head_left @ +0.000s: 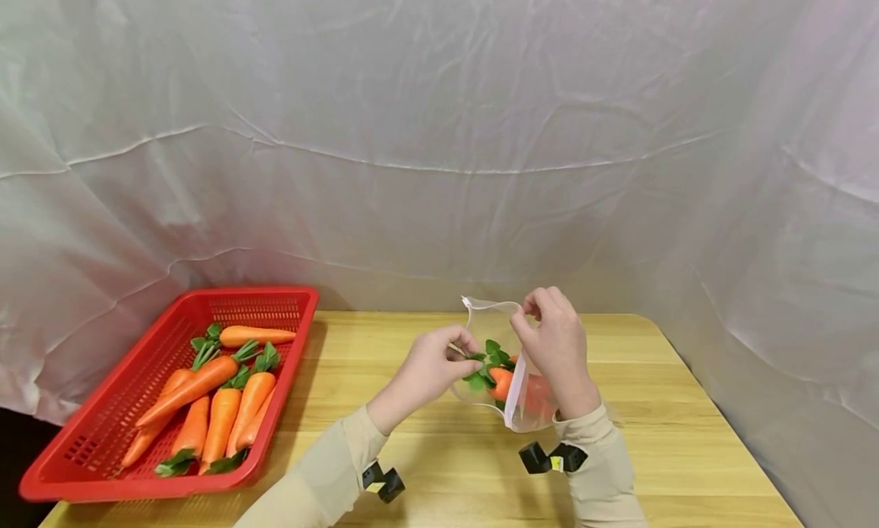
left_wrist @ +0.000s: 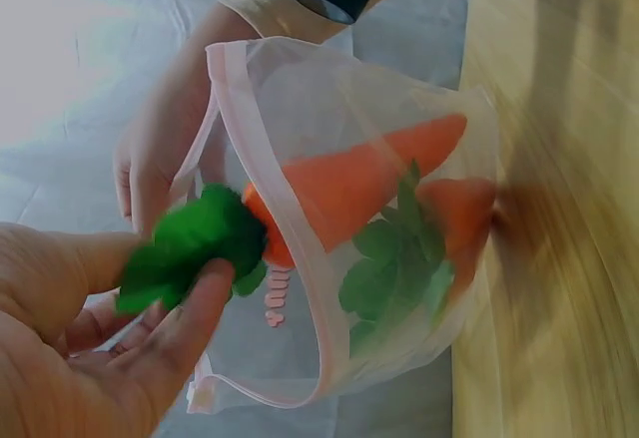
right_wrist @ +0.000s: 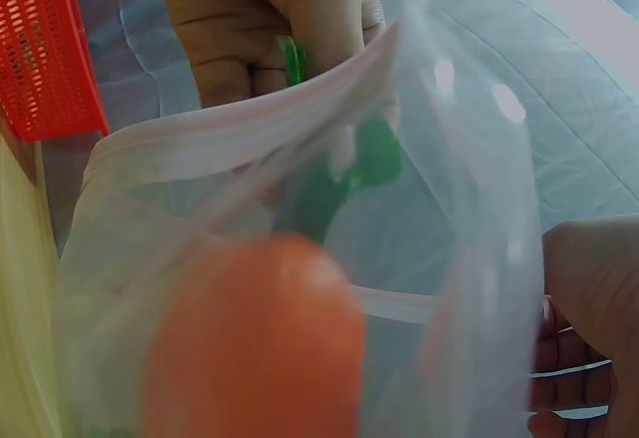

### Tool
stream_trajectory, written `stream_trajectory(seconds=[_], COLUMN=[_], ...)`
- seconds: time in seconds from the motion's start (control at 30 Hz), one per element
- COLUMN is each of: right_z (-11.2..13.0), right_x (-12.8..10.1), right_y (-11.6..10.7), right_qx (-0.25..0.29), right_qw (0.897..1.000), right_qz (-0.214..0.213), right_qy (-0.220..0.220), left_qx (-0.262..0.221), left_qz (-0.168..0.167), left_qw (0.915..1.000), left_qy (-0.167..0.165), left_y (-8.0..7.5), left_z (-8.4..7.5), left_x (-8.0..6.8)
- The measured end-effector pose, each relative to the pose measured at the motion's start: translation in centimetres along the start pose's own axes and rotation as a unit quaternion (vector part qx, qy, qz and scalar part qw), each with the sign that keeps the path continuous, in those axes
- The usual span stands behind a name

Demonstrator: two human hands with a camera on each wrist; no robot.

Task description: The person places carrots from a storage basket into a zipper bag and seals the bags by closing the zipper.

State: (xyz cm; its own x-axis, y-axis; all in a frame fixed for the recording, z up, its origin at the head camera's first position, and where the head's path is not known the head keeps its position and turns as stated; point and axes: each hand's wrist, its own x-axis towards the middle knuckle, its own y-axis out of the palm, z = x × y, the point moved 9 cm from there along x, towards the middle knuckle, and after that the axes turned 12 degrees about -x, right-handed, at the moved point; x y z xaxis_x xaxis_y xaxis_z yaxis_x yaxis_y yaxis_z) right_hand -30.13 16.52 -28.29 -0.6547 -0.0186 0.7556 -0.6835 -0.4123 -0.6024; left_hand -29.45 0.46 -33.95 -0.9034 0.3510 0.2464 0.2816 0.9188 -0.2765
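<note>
Green leaves point(left_wrist: 195, 243) fill the close view from my left wrist, pinched between my left thumb and fingers, and they belong to a carrot point(left_wrist: 349, 184) that I am feeding into a clear bag point(left_wrist: 300, 89). Its orange body is already past the white-edged mouth and lies slanted inside, tip pointing down toward the far corner; only the leafy top sits at the rim. A second carrot point(left_wrist: 459, 214) seems to lie beneath it in the bag, with its own leaves showing through the plastic.

My left hand point(head_left: 429, 368) grips the leaves at the bag's opening. My right hand point(head_left: 556, 345) pinches the upper edge of the bag, fingers curled on the rim, and holds it up just above the bench point(head_left: 673, 406) so the mouth stays spread. From my right wrist the carrot shows as an orange blur low in the bag.

I judge this to be the loading step, nearly through for this carrot: what it calls for now is letting the leaves go so the top drops in fully, while my right hand keeps the rim lifted and open so nothing slides back out.

Off to my left on the bench stands a red basket point(head_left: 103, 436) with more carrots point(head_left: 213, 406) lying in it, well apart from the bag.
</note>
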Motion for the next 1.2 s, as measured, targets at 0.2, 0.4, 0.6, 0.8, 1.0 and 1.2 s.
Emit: stream_trajectory(seconds=[0.2,0.4,0.6,0.8,1.0,1.2], right_z=[0.0,-0.1,0.0,0.0,0.0,-0.1], right_x=[0.0,0.0,0.0,0.0,0.1,0.0], right_y=[0.0,0.0,0.0,0.1,0.1,0.1], right_qx=[-0.006,-0.001,-0.003,-0.002,-0.003,-0.005], right_qw=[1.0,1.0,1.0,1.0,1.0,1.0], right_qz=[-0.002,-0.003,-0.003,-0.001,0.003,0.009], right_qy=[-0.001,-0.001,-0.004,-0.004,0.002,0.007], left_qx=[0.044,0.06,0.082,0.069,0.074,0.086], left_qz=[-0.009,0.018,0.06,0.09,0.087,0.08], left_qw=[0.9988,0.9979,0.9946,0.9934,0.9935,0.993], left_qy=[0.021,0.019,0.022,0.017,0.006,0.004], left_y=[0.0,1.1,2.3,2.1,1.0,-0.1], left_z=[-0.4,-0.5,-0.9,-0.9,-0.8,-0.7], left_x=[0.4,0.7,0.9,0.7,0.2,-0.4])
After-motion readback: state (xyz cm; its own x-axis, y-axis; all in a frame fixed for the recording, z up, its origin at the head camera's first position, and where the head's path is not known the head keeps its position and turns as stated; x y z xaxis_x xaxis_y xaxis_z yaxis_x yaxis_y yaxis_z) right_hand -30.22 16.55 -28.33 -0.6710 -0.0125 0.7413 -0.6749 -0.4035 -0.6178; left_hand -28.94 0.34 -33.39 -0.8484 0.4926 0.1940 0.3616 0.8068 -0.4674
